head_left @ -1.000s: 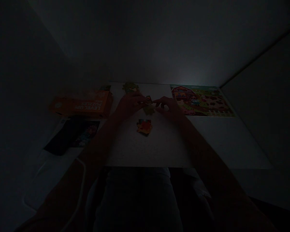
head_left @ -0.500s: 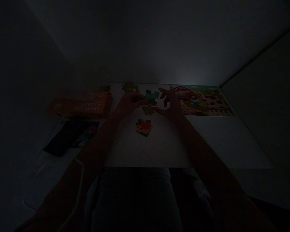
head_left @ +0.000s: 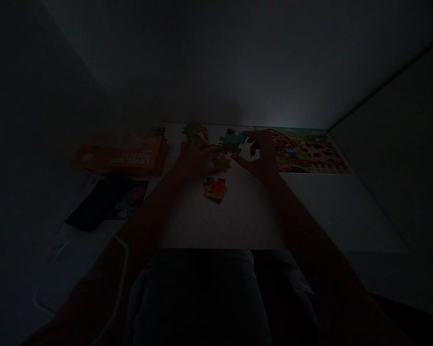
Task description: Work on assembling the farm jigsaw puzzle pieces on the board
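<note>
Head view, very dim light. Teal puzzle pieces [head_left: 232, 139] lie on the white table [head_left: 245, 216] between the two hands, toward the far edge; they look joined, though the seam is too dark to confirm. The cluster reads wider than deep, its long axis roughly left to right — hard to be sure in this light.

Right hand [head_left: 263, 156]: thumb and index finger spread in a wide C, the gap facing the cluster. Index tip at its far right corner, thumb tip by its near edge; contact uncertain. The teal lies just left of these fingers, and this hand is the nearer of the two.

Left hand [head_left: 197, 157]: low over the table, fingertips near the cluster's left end. Whether they grip or merely rest — cannot tell.

Green puzzle piece [head_left: 222, 164] just nearer the wearer than the teal; orange-red puzzle pieces [head_left: 215, 190] nearer again, apparently stacked. Green puzzle pieces [head_left: 195, 129] beyond the left hand. Farm picture [head_left: 313, 151] to the right, orange puzzle box [head_left: 130, 156] to the left.
</note>
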The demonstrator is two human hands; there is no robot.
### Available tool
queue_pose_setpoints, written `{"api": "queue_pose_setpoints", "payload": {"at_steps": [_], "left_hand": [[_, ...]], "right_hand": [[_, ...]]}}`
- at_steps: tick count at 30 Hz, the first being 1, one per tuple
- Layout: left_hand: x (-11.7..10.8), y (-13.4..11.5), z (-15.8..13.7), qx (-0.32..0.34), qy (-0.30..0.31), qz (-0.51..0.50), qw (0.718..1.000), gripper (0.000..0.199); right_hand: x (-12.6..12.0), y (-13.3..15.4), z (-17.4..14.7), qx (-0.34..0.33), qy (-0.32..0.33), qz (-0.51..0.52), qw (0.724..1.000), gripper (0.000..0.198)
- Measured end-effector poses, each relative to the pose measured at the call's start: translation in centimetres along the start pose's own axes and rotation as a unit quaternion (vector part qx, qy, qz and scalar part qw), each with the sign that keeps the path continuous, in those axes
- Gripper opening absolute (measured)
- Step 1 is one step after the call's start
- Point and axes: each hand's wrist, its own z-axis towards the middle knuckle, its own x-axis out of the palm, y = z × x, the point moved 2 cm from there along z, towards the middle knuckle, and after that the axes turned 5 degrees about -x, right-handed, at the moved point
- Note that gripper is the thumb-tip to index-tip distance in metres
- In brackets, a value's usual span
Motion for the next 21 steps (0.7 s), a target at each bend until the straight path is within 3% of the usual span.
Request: {"api": "queue_pose_setpoints", "payload": {"at_steps": [6,15,18,21], "left_hand": [[-0.4,-0.6,-0.4,0.002,0.022,0.021,1.0,0.068],[0.0,-0.6,0.0,0.005,0.035,-0.003,0.999,0.05],[-0.1,-0.6,0.4,0.015,0.024,-0.013,1.0,0.034],[-0.5,-0.4,0.8,-0.021,0.0,-0.016,1.0,0.042]], "right_hand": [[-0.3,0.1,0.2,0.023,-0.009,-0.023,0.999,0.068],[-0.2,0.2,0.1,0.011,-0.021,-0.002,1.0,0.065],[0.2,-0.4,0.0,0.012,-0.051,0.017,0.998,0.069],[0.3,-0.8,0.0,0.006,-0.099,0.044,0.994,0.072]]}}
